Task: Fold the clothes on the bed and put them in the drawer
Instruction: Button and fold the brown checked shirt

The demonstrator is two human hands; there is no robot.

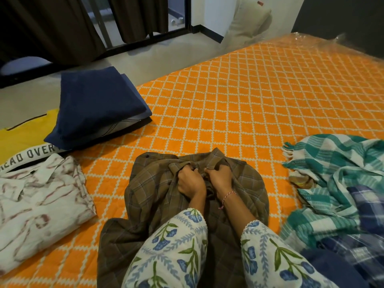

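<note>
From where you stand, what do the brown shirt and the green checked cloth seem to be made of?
The brown shirt, gripped by both hands, looks like thin matte woven fabric, probably cotton: it crumples softly and shows a fine plaid. The green checked cloth looks like a coarser loose-woven cotton; its ribbed texture and fringed edge suggest a towel or throw.

Head-worn camera looks forward and down, close over the bed (249,100).

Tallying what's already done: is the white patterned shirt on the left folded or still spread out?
Folded. The white patterned shirt lies as a neat rectangle with its collar on top, untouched by both hands.
</note>
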